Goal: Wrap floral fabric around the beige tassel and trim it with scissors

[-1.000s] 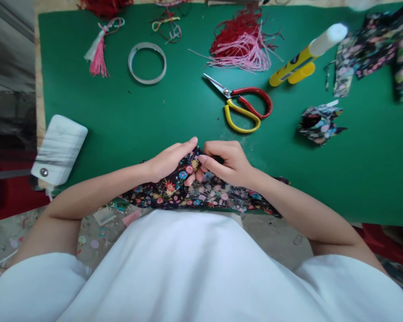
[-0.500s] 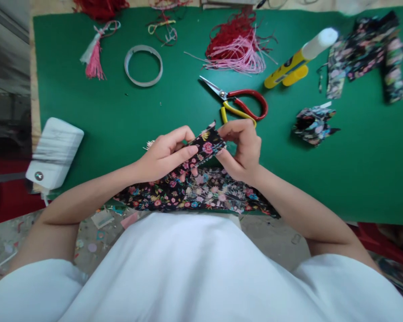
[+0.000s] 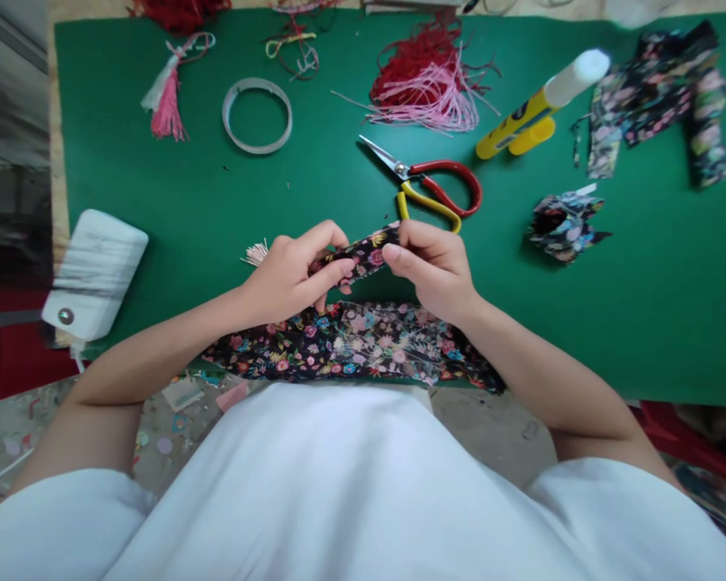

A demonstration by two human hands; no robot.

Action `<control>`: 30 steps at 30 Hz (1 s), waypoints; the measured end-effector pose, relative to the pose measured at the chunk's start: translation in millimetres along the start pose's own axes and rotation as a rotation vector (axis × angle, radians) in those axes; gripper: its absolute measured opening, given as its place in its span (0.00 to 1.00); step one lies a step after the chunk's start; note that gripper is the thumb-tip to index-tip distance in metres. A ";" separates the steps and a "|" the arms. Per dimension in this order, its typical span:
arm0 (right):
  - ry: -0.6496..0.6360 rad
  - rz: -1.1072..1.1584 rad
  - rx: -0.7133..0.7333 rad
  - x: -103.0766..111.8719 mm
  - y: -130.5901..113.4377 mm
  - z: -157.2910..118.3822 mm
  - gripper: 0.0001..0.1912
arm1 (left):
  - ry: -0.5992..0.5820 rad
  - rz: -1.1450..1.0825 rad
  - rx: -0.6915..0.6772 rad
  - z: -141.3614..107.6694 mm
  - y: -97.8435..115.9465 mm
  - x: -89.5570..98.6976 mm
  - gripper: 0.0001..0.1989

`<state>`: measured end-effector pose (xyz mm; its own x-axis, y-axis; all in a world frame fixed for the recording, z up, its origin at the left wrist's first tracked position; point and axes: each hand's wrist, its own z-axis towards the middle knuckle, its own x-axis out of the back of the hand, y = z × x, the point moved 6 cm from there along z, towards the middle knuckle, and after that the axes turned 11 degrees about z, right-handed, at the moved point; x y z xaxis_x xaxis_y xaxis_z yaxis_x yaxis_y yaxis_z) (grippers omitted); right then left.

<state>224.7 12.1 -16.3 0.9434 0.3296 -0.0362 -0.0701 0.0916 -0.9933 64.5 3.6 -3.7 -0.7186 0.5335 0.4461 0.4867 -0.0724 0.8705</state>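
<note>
A narrow strip of black floral fabric (image 3: 370, 255) is stretched between my two hands above the green mat (image 3: 175, 210). My left hand (image 3: 299, 274) pinches its left end, the thumb on top. At the right end, my right hand (image 3: 436, 266) grips it between thumb and curled fingers. Below the hands, a wider piece of floral fabric (image 3: 369, 343) lies along the mat's near edge. Pale tassel threads (image 3: 256, 253) stick out beside my left hand. Just beyond my right hand lie scissors (image 3: 439, 186) with one red and one yellow handle.
A white power bank (image 3: 97, 274) sits at the left edge. Farther back are a pink-and-white tassel (image 3: 168, 101), a tape ring (image 3: 257, 149), red and pink threads (image 3: 429, 89) and a yellow glue bottle (image 3: 517, 125). Crumpled floral fabric (image 3: 564, 226) and more floral pieces (image 3: 653, 89) lie right.
The strip now looks narrower, its right end folded over under my right fingers. My left hand has shifted slightly left, and more of the pale threads shows.
</note>
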 end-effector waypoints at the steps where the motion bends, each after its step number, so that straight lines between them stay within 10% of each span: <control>1: 0.026 0.028 -0.005 2.2 2.1 0.8 0.25 | 0.005 -0.046 0.031 0.8 -2.8 1.8 0.11; 14: 0.180 0.242 -0.029 26.0 13.2 10.6 0.27 | 0.319 -0.133 -0.067 8.6 -9.9 35.3 0.16; 30: 0.100 0.272 -0.016 23.4 14.9 8.2 0.25 | 0.303 -0.273 0.006 9.1 -15.6 36.1 0.17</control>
<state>243.0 28.9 -31.0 0.9181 0.2455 -0.3112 -0.3204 -0.0026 -0.9473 35.4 31.7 -3.1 -0.9352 0.2599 0.2404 0.2599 0.0429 0.9647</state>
